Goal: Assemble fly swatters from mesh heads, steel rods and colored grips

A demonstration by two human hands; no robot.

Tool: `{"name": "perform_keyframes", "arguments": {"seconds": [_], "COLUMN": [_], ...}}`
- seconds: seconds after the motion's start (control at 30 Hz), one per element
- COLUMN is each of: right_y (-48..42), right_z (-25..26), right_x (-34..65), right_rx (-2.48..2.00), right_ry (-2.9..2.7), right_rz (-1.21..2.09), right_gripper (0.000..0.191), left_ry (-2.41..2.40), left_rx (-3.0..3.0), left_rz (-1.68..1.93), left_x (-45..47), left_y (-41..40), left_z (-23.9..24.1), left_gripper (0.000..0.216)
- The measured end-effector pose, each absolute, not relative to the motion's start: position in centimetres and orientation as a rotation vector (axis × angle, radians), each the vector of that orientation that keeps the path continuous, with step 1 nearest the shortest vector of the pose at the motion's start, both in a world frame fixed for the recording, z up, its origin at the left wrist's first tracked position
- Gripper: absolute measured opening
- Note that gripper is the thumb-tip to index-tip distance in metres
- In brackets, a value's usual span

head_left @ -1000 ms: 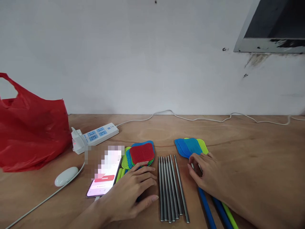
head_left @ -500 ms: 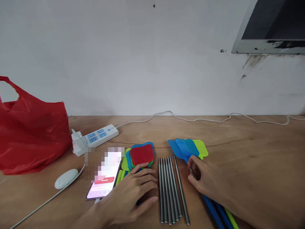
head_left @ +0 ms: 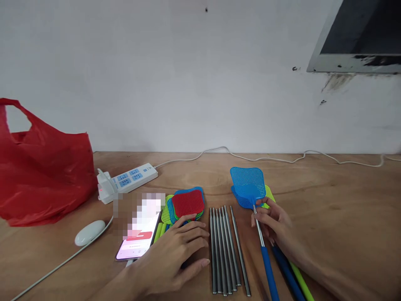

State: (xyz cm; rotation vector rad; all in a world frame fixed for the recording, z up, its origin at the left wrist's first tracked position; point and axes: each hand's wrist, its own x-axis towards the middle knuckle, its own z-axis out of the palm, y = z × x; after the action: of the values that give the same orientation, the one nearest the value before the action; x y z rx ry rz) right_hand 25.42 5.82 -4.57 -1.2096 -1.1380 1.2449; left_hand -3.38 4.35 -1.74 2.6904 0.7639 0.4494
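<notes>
**A:** Where is the blue fly swatter [head_left: 248, 186]?

**B:** In the right hand [head_left: 275, 223]. The grip pinches its thin metal shaft between thumb and fingertips, just under the mesh head. The head sits beyond the fingers, toward the wall, tilted up. The blue handle runs back past the hand toward the near edge of the tabletop [head_left: 344, 200].

**A:** And beneath it?

**B:** Other swatters [head_left: 268, 193] lie flat. A blue head and a green one peek out behind the raised head, and their handles lie under the right wrist.

**A:** The left hand [head_left: 175, 251]?

**B:** Palm down, grip spread, pinching nothing. It rests on the handles of a stack of mesh heads [head_left: 188, 203], red on top, with its fingertips at the red one's near edge.

**A:** What lies between the hands?

**B:** A row of metal rods [head_left: 224, 251], side by side. The left thumb is just beside them and the right hand is apart from them.

**A:** Further left?

**B:** A lit phone [head_left: 139, 240] just beside the left hand, then a white mouse [head_left: 90, 232], a power strip [head_left: 127, 179] and a red plastic bag [head_left: 40, 171].
</notes>
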Motion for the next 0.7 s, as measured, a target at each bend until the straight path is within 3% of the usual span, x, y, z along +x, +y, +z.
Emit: {"name": "perform_keyframes", "arguments": {"seconds": [0.43,0.7], "right_y": [5.3,5.2], "right_z": [-3.9,-3.4], "right_x": [25.2,24.8], "right_rx": [-1.113,-1.018], "right_ry": [-0.796,-0.657], "right_rz": [1.585,1.655], "right_gripper": [0.028,0.033], "left_ry": [0.754,0.761], "left_rx": [2.709,2.671], "left_rz": [0.512,0.482], "left_x": [-3.3,-3.3], "left_y": [4.3,4.3], "left_z": [-1.7,-1.7], "left_gripper": [0.016,0.016]}}
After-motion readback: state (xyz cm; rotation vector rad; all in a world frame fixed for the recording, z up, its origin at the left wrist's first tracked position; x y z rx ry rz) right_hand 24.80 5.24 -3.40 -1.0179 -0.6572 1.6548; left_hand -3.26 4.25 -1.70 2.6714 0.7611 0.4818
